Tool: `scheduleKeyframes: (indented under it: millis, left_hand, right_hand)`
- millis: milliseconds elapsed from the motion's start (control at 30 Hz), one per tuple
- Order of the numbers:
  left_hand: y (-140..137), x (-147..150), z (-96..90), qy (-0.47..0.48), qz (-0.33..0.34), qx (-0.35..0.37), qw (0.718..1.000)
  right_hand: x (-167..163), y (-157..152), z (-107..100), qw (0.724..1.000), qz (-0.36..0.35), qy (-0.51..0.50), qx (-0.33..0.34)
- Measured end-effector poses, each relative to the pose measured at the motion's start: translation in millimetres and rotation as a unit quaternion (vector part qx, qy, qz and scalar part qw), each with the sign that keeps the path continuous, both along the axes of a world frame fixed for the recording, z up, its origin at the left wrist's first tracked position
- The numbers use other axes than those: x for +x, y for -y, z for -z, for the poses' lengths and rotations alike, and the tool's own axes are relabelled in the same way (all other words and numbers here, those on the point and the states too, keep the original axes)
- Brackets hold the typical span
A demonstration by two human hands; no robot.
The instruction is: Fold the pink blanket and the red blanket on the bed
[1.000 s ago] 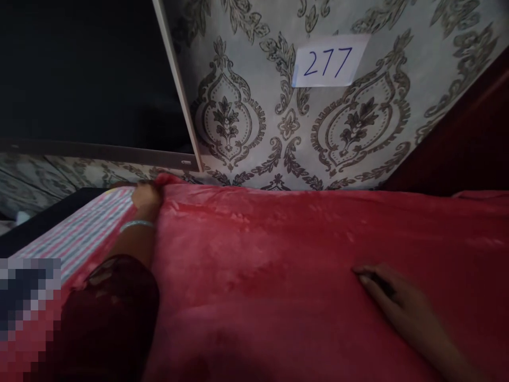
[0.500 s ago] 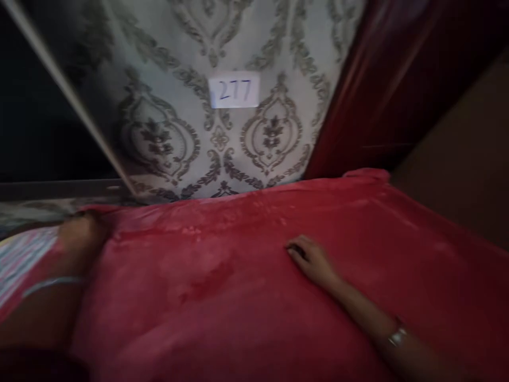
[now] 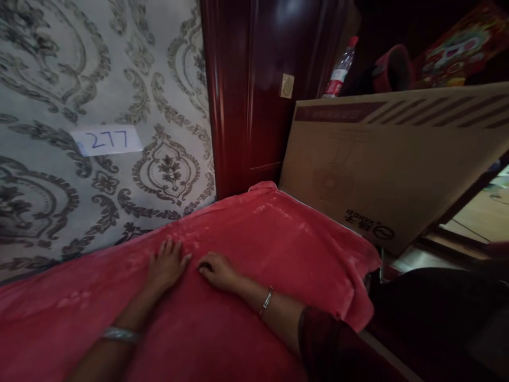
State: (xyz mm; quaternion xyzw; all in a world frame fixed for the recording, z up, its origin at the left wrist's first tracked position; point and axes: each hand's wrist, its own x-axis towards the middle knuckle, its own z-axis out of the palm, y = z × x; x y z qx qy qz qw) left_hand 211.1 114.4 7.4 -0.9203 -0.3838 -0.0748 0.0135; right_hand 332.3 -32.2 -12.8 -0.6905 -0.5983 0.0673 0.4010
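A red plush blanket is spread over a raised surface, with slight creases and lighter brushed patches. My left hand lies flat on it, palm down and fingers spread. Just to its right, my right hand rests on the blanket with its fingers curled in. A dark spot shows between its thumb and fingers; whether that is a small thing or shadow I cannot make out. The two hands are close but apart. Each wrist wears a silvery bracelet.
Patterned wallpaper with a paper marked 277 rises behind. A dark red wooden panel stands beside it. At the right, a large cardboard box borders the blanket, with a red-capped bottle behind its top edge.
The view has swung right, bringing the box and bottle into sight. My left hand has moved from the blanket's far left edge to beside my right hand, which stays curled.
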Motion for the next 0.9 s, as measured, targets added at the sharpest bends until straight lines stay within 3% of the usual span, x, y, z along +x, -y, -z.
scheduleKeyframes:
  millis: [100, 200, 333, 433, 600, 900]
  left_hand:
    - [19, 12, 10.7, -0.025, -0.024, 0.034, 0.999]
    - [15, 9, 17.0, -0.027, -0.021, 0.030, 0.999]
    - [2, 6, 22.2, -0.027, -0.020, 0.020, 0.999]
    - [-6, 5, 28.2, -0.021, -0.021, 0.018, 0.999]
    - [-16, -1, 40.0, -0.024, -0.009, 0.021, 0.999]
    - [-27, -16, 63.6, -0.015, -0.026, 0.027, 0.999]
  right_hand:
    - [44, 8, -16, 0.998, 0.062, -0.019, 0.016]
    - [125, 28, -34, 0.982, 0.182, -0.034, 0.027]
    - [248, 64, -50, 0.937, 0.345, -0.046, 0.008]
    - [315, 81, -50, 0.903, 0.428, -0.045, -0.015]
    - [374, 74, -39, 0.885, 0.459, -0.030, -0.064]
    - [437, 29, -23, 0.860, 0.478, -0.020, -0.177]
